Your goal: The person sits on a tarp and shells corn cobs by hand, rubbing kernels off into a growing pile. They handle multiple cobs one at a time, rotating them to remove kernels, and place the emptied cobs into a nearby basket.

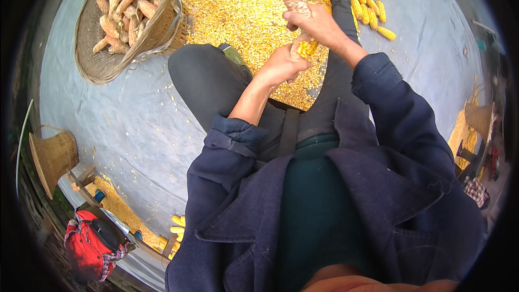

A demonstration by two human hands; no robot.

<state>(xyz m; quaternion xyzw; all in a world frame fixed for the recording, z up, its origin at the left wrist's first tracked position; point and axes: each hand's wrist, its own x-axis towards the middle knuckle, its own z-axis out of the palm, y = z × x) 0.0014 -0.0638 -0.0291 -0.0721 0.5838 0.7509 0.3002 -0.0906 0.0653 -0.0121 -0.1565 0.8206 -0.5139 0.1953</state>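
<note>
My left hand [279, 67] grips a corn cob [307, 48] that is partly stripped, with yellow kernels left on one side. Above and to the right, my right hand [318, 24] is closed around a bare corncob [295, 2], its end pointing up and left. The hands are close together, the two cobs near or touching each other; the exact contact is hard to tell. Beneath them spreads a large pile of loose yellow kernels [235, 8] between my legs.
A wicker basket [168, 28] of bare cobs [131, 8] leans at upper left. Unshelled ears [371, 10] lie by my foot at upper right. A person in a red vest [87, 243] is at lower left, near another basket [61, 154]. A grey-blue sheet [138, 129] covers the ground.
</note>
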